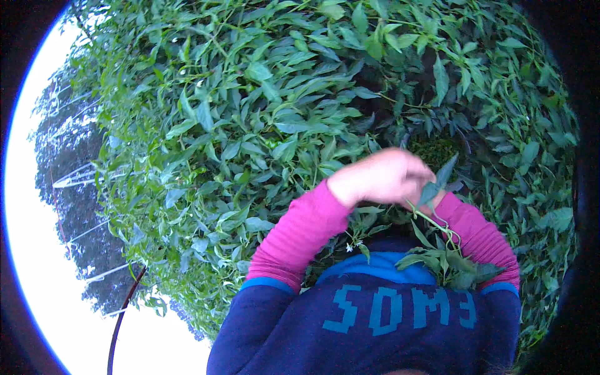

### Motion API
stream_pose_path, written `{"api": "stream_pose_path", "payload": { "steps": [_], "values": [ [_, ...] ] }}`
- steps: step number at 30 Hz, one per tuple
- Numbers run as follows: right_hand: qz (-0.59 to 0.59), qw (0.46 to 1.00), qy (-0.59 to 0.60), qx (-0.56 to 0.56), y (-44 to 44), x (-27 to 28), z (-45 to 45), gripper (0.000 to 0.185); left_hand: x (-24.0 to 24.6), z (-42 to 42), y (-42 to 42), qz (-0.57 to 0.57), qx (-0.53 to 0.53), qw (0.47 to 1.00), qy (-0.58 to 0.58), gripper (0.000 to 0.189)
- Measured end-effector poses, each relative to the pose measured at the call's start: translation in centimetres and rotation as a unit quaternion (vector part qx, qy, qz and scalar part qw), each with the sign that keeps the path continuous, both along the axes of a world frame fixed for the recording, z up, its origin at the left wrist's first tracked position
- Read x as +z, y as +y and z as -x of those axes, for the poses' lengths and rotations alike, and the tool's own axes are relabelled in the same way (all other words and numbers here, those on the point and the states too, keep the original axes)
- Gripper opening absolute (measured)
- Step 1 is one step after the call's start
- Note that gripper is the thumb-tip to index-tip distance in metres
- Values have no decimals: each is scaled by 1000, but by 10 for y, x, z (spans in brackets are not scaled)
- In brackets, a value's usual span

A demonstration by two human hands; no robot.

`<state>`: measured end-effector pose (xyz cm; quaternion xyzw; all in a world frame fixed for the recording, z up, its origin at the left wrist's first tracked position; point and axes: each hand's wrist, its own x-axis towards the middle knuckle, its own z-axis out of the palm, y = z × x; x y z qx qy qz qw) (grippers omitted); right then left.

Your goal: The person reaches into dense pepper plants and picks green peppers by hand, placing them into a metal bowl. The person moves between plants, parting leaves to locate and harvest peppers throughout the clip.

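Before my chest, my left hand (pixel 389 177) is curled with its fingers bent down by a leafy green stem (pixel 433 221); motion blur hides whether it grips the stem. Most of my right hand (pixel 439 199) lies behind the left hand and a leaf, so its fingers are hidden. The stem slants from my hands down to a cluster of leaves (pixel 445 262) lying against my dark blue top and right sleeve. Small white flowers (pixel 355 246) show on the plant just below my left wrist.
Dense leafy bushes (pixel 262 108) surround my hands in front and at both sides. Behind the hands is a darker gap with a patch of fine greenery (pixel 433 150). A thin dark curved pole (pixel 121 318) stands at lower left, with trees (pixel 70 140) and bright sky beyond.
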<state>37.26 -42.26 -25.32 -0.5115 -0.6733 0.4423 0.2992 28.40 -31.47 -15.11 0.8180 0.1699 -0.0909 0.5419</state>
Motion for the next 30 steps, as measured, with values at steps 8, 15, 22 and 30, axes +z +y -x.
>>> {"api": "stream_pose_path", "payload": {
  "steps": [8,15,22,30],
  "values": [
    [-22,995,-93,22,-46,-3,-2,15,-46,24,-18,-119,-188,887,404,35],
    [-81,996,26,-2,-54,15,-6,18,-8,64,-53,-144,-123,912,365,20],
    [-107,989,102,14,-55,3,-4,17,-11,84,-67,-137,-10,954,265,23],
    [26,984,169,46,-48,-9,-6,20,-9,83,-74,-141,-26,939,312,19]
  ]
}}
